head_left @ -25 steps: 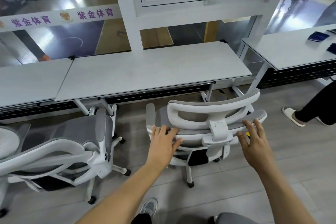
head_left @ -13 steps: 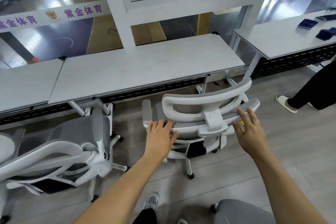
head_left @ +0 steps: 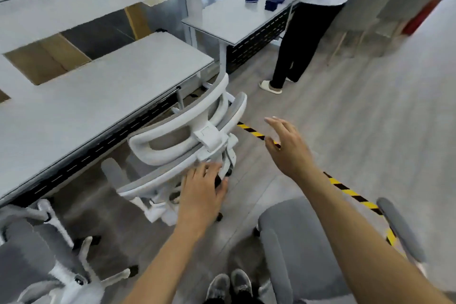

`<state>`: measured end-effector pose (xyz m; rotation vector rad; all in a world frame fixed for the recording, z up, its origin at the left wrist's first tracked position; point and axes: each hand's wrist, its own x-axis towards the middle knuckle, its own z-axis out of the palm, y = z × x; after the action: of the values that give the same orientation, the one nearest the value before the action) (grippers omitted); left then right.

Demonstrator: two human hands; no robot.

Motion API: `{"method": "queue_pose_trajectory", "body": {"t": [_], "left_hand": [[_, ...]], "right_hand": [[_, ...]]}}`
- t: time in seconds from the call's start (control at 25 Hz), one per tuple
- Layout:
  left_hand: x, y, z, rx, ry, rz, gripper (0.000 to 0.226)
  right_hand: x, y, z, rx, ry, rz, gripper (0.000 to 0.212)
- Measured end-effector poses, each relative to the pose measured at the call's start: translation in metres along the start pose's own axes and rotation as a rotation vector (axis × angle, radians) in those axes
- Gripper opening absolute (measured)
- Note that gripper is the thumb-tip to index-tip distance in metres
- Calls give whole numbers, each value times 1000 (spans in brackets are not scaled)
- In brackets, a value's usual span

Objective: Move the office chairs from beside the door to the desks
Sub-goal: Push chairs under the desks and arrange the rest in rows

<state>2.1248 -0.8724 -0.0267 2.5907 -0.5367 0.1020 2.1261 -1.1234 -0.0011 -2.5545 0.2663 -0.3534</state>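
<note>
A white office chair [head_left: 187, 145] with grey mesh stands pushed up against the grey desk [head_left: 98, 96], its back toward me. My left hand [head_left: 203, 190] hovers just behind the lower part of its backrest with fingers spread, holding nothing. My right hand [head_left: 287, 148] is lifted off the chair to the right, open in the air above the floor. A second chair [head_left: 56, 266] sits at the desk to the lower left. The grey seat and armrest of a third chair [head_left: 296, 237] show at the lower right, close to my legs.
Another person [head_left: 311, 15] stands at a second desk [head_left: 244, 15] at the back right, which carries dark blue items. Yellow-black tape [head_left: 345, 187] runs across the wood floor. A glass wall lies behind the desks. My shoes [head_left: 229, 284] are at the bottom.
Both hands have come off the chair's backrest. My view has swung to the right, bringing in the standing person, the floor tape and a third chair.
</note>
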Motion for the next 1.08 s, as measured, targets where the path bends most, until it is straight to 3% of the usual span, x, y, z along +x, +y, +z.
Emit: {"method": "queue_pose_trajectory", "body": {"t": [0.16, 0.28, 0.4, 0.64, 0.92, 1.08], "left_hand": [[-4, 8, 3, -9, 69, 25, 34], [-6, -28, -6, 71, 229, -195, 42], [-7, -71, -7, 199, 195, -366, 40], [-9, -66, 0, 207, 186, -391, 30], [-6, -63, 8, 217, 152, -393, 35], [-18, -22, 12, 143, 109, -226, 48]], "right_hand": [[-40, 0, -27, -22, 32, 74, 44], [-58, 0, -26, -11, -17, 86, 46], [-62, 0, -21, -11, -46, 44, 46], [-75, 12, -23, -3, -112, 11, 47], [-81, 15, -42, -9, -109, 16, 49], [-88, 22, -70, -55, -96, 48, 49]]}}
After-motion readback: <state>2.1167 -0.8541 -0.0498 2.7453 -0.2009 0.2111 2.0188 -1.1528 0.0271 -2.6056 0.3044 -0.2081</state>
